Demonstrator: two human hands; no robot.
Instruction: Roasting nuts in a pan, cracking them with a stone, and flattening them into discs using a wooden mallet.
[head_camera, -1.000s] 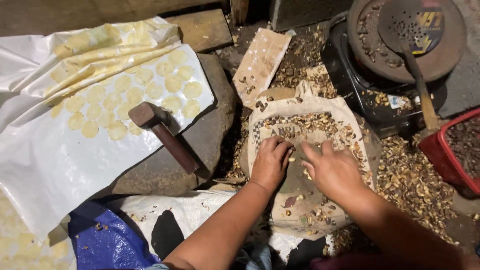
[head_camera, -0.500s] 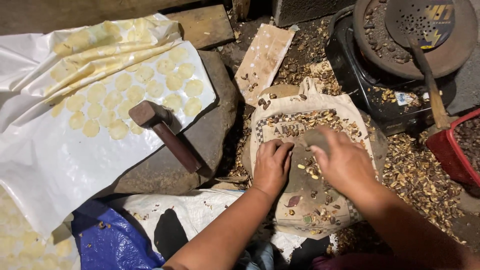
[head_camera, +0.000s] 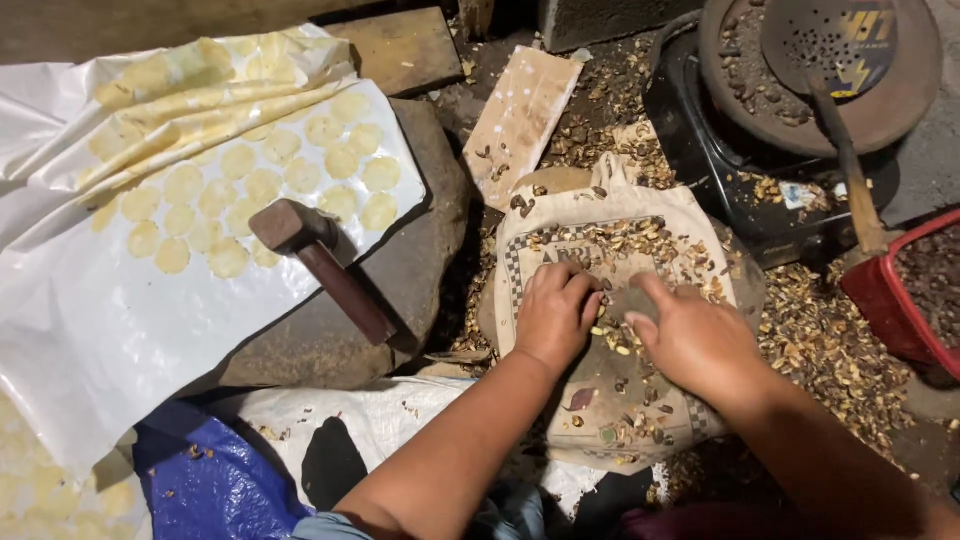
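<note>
Cloth sack under both hands: coarse woven fabric, matt, beige with printed check border; seeds and husks on it dry, flaky, matt; mallet centre-left: wood, dark, smooth-worn; slab below it rough grey stone; sheet at left thin white plastic, glossy, creased; tarp lower left woven blue plastic; pan upper right dull rusty metal; basket at right edge red plastic, slight sheen.

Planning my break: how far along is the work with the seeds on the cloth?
Done: many flattened yellow discs lie on the white sheet. In hand: left hand and right hand pick at seeds on the cloth bag. Left: that seed pile remains.
</note>
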